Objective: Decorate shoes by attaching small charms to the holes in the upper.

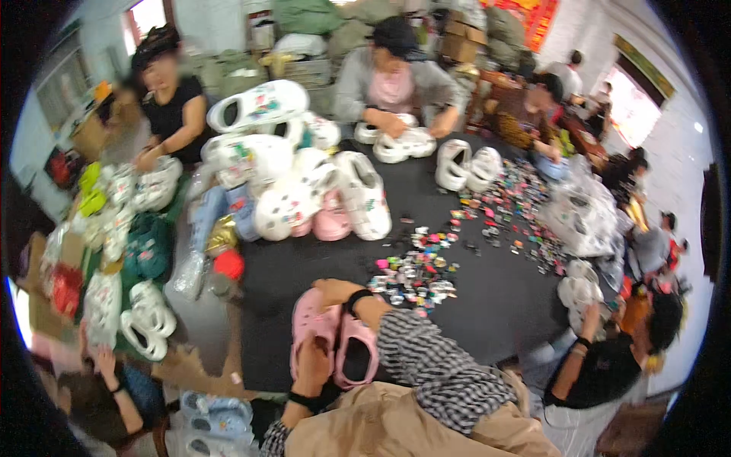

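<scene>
A pair of pink clogs stands at the near edge of the black table in front of me. My left hand (311,367) reaches into the foot opening of the left pink clog (302,318), its fingertips hidden inside, and grips it. My right hand (337,292) is at that clog's toe, fingers curled against its upper; anything small between them is too blurred to make out. The other pink clog (358,358) stands close on the right, its opening toward me, untouched. Beyond my right hand lies a heap of small colourful shoe charms (415,278).
White clogs (283,164) pile up at the far left, with a pink one among them. More charms (509,202) spread on the right beside a plastic bag of clogs (582,217). Several people work around the table (320,263). Light blue clogs (217,415) sit low at the left.
</scene>
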### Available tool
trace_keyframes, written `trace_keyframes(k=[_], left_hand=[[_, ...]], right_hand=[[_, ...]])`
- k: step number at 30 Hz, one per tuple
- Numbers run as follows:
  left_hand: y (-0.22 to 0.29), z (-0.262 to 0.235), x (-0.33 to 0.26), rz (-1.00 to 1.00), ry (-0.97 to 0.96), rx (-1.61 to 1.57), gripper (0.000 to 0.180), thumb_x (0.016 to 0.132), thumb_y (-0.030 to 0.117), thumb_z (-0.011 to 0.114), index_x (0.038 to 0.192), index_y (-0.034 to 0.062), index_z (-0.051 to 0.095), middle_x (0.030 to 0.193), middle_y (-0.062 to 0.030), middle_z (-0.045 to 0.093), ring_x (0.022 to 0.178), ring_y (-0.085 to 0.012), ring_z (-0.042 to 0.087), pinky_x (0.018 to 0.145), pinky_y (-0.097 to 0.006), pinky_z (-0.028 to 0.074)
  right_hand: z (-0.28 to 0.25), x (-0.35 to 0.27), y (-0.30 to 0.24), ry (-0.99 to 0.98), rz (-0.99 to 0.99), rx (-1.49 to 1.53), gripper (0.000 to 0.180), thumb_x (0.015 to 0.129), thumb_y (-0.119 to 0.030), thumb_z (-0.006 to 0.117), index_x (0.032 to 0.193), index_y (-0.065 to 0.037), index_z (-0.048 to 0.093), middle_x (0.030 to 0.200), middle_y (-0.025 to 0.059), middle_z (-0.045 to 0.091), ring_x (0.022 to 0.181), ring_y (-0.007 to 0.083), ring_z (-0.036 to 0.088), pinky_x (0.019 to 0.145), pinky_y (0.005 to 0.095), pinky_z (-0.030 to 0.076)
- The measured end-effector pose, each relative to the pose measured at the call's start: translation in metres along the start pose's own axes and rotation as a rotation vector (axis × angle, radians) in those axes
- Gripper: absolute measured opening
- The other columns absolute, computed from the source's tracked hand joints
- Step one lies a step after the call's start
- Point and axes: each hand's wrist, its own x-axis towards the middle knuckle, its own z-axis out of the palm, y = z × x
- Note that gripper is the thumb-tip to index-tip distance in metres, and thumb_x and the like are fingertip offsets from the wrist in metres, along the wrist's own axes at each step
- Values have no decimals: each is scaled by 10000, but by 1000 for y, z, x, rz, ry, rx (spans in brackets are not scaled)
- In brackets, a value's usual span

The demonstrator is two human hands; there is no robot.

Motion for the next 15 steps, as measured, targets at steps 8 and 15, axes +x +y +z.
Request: trace_keyframes(k=[8,15], left_hand=[[23,-1,-3,-413,-5,-1153,404,909,185,510,1267,8,452,1097,-49,577,972,-155,534,864,-266,421],[16,-5,-7,-142,-54,-316,370,873,180,543,1154,-55,490,1049,-183,552,985,-282,523,867,-362,416]], right_hand=[[8,-36,-6,104,-105,78,830,803,-419,643,1395,46,294,1373,291,387,1291,399,364,1071,400,314],[22,-51,-7,288,-107,129,728,823,-385,638,1353,38,373,1352,281,414,1258,397,400,1054,401,334]])
